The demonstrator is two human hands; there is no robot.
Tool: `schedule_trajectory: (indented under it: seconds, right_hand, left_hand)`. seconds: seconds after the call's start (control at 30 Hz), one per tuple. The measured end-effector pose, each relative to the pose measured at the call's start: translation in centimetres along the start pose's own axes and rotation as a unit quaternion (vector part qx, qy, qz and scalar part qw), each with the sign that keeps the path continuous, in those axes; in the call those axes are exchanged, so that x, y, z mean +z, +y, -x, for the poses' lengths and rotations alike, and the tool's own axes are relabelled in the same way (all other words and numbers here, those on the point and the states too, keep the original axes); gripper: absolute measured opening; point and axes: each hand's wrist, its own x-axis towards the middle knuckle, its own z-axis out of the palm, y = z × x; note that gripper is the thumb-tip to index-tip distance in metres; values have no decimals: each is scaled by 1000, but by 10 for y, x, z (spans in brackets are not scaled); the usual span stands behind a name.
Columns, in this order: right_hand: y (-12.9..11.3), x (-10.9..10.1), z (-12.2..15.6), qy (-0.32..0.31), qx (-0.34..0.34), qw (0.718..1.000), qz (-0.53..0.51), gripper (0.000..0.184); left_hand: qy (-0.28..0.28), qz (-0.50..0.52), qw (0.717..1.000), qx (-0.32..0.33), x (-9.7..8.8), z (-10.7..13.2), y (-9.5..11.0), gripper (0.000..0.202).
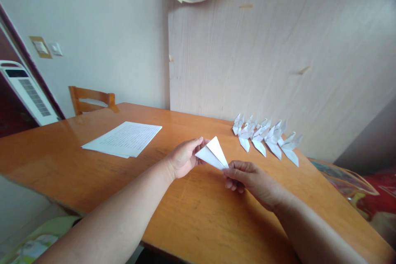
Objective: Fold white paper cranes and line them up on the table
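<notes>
A piece of white paper (pixel 213 154), folded into a kite-like shape with a crease down its middle, is held up above the table between both hands. My left hand (pixel 187 156) grips its wide left end, thumb up and fingers partly hidden behind the paper. Its narrow tip is pinched between the thumb and fingers of my right hand (pixel 243 176). Several folded white paper cranes (pixel 267 136) stand in rows on the table, beyond and to the right of my hands. A stack of written sheets (pixel 123 139) lies flat to the left.
The wooden table (pixel 185 218) reaches to a pale panel wall at the back. A wooden chair (pixel 93 99) stands behind its far left corner. At the lower left is a light green bin (pixel 46 235). Red and clear plastic items (pixel 349 177) sit beyond the right edge.
</notes>
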Motion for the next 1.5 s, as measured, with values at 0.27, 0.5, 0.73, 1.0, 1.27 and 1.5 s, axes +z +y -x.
schedule_trajectory:
  seconds: [0.27, 0.5, 0.73, 1.0, 1.27, 1.5]
  right_hand:
    - [1, 0, 1, -18, 2, 998, 61, 39]
    - [-5, 9, 1, 18, -47, 999, 19, 29]
    - [4, 14, -6, 85, -2, 996, 7, 33]
    - [21, 8, -12, 132, 13, 973, 188, 60]
    - [14, 4, -2, 150, -74, 887, 431, 48]
    - [8, 10, 0, 87, -134, 893, 420, 47]
  left_hand:
    - [26, -13, 1000, 11, 2, 4, 3, 24]
    - [22, -65, 997, -17, 7, 6, -3, 26]
    - [78, -248, 963, 68, 12, 6, -14, 21]
    - [59, -435, 890, 125, 11, 4, -24, 17]
    - [-23, -539, 836, 101, 4, 7, -27, 27]
    - [-45, -577, 810, 97, 7, 10, -21, 26]
